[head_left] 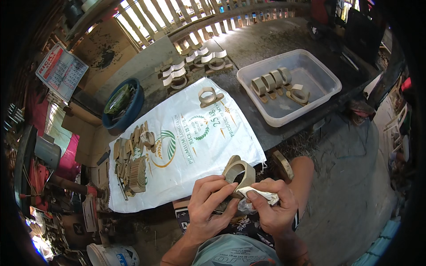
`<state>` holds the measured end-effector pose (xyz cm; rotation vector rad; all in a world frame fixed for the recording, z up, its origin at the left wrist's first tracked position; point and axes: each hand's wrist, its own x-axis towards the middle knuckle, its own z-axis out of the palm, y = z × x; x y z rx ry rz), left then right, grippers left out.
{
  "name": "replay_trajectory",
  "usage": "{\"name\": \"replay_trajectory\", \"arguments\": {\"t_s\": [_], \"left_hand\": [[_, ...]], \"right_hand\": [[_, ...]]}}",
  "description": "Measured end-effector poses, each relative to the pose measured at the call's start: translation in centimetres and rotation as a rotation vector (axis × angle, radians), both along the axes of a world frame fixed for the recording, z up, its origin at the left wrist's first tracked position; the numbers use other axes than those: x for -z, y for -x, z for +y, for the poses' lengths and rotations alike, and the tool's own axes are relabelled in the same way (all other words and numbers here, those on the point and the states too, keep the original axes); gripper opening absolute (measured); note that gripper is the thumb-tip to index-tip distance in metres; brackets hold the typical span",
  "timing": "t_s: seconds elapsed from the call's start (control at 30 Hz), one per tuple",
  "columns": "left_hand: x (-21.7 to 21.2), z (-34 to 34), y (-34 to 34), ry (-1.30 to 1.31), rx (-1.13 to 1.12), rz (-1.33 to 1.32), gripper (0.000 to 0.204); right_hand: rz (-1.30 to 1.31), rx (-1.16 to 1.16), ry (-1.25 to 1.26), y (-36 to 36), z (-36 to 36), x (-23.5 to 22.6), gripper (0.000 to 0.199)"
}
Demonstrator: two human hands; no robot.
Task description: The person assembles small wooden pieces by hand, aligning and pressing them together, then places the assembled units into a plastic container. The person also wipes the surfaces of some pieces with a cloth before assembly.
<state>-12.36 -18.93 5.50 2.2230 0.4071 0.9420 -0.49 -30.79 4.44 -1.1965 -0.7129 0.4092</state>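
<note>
Head view looks down on a person seated at a dark tabletop (pixel 266 44); at six o'clock the left hand (pixel 209 205) has its fingers (pixel 208 186) curled tight around the base of a wooden ring-shaped piece (pixel 239 174), holding it upright just above the lap; the right hand (pixel 274 207), touching it from the three o'clock side, pinches a crumpled whitish cloth (pixel 262 197) against the piece's lower edge, fingers closed on the cloth; a second wooden piece (pixel 283 164) lies just beside the hands toward one o'clock, near the knee; a white printed sack (pixel 186 142) spreads over the tabletop at the centre; on it, at nine o'clock, lies a heap of small wooden parts (pixel 133 164), and at twelve o'clock one finished ring holder (pixel 210 96) stands alone; a clear plastic tub (pixel 310 73) at two o'clock holds several more ring pieces (pixel 271 83); further rows of them (pixel 195 64) sit at twelve o'clock by the slatted wall; a blue bowl (pixel 133 111) rests at ten o'clock; a calendar (pixel 62 71) hangs further left.
</note>
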Motion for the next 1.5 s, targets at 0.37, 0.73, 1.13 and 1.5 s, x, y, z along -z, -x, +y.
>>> {"name": "replay_trajectory", "arguments": {"t_s": [0.37, 0.73, 1.13, 1.5], "left_hand": [[0.35, 0.27, 0.22, -0.064, 0.013, 0.004, 0.044], [0.37, 0.28, 0.29, -0.020, -0.002, -0.009, 0.045], [0.50, 0.32, 0.53, -0.025, 0.003, -0.005, 0.044], [0.60, 0.52, 0.48, -0.041, -0.015, -0.005, 0.043]], "right_hand": [[0.112, 0.079, 0.003, -0.23, 0.06, 0.06, 0.013], [0.045, 0.001, -0.005, 0.22, -0.04, 0.41, 0.015], [0.053, 0.064, -0.001, 0.14, -0.02, 0.59, 0.012], [0.031, -0.011, -0.015, 0.28, -0.26, 0.78, 0.013]]}}
